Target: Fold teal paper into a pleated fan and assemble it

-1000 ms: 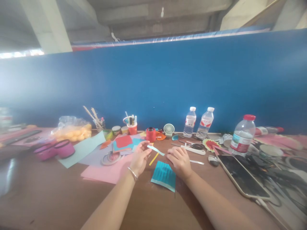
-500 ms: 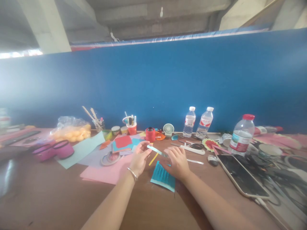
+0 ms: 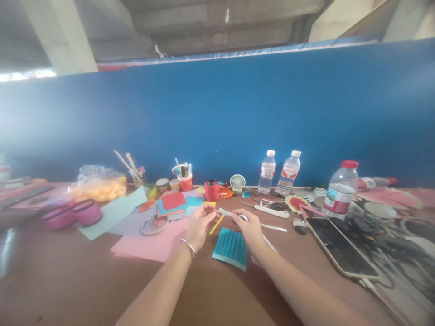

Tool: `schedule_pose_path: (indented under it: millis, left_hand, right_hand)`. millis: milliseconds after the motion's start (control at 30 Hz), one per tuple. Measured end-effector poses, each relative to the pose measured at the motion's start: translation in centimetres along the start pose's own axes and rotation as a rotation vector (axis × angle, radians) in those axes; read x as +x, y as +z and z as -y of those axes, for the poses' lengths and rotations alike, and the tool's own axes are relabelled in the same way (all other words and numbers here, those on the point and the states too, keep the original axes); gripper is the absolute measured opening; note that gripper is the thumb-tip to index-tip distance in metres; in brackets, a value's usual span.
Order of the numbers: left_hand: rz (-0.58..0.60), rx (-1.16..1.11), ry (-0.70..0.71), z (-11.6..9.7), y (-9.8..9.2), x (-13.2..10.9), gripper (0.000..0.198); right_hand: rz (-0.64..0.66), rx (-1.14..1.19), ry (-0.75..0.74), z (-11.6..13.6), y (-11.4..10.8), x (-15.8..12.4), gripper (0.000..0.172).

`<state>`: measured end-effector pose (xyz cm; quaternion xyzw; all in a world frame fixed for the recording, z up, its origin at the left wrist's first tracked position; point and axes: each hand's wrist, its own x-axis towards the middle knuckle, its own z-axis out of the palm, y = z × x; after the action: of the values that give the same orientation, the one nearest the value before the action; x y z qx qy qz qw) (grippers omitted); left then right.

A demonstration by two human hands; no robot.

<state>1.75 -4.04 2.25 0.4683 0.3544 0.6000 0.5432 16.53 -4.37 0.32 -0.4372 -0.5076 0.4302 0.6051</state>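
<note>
A narrow pale strip (image 3: pixel 225 212) is stretched between my two hands above the table. My left hand (image 3: pixel 200 222), with a bangle at the wrist, pinches its left end. The fingers of my right hand (image 3: pixel 249 227) are closed on its other end. A white strip end (image 3: pixel 270 244) shows beside my right wrist; whether it belongs to the same strip, I cannot tell. Below and between the hands lies a blue pleated paper (image 3: pixel 230 249) with a lighter lower edge. A thin yellow strip (image 3: pixel 216 225) rests just behind it.
Pink paper sheets (image 3: pixel 146 244) and a roll of tape (image 3: pixel 153 225) lie at left. Behind stand a red cup (image 3: pixel 185 182), a red roll (image 3: pixel 212 191) and a small fan (image 3: pixel 237 182). A white-handled knife (image 3: pixel 272 211), bottles (image 3: pixel 341 190) and a phone (image 3: pixel 341 246) are at right.
My right hand has drawn back from over the blue pleated paper and now pinches the strip's right end. The strip has turned, and a white strip end has appeared by my right wrist.
</note>
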Motion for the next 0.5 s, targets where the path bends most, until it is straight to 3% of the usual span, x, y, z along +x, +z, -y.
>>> schedule_pose_path:
  millis: [500]
  left_hand:
    - [-0.067,0.104,-0.014,0.55,-0.24,0.12,0.025]
  right_hand:
    - [-0.003,-0.065,-0.005,-0.72,-0.03,0.07,0.021]
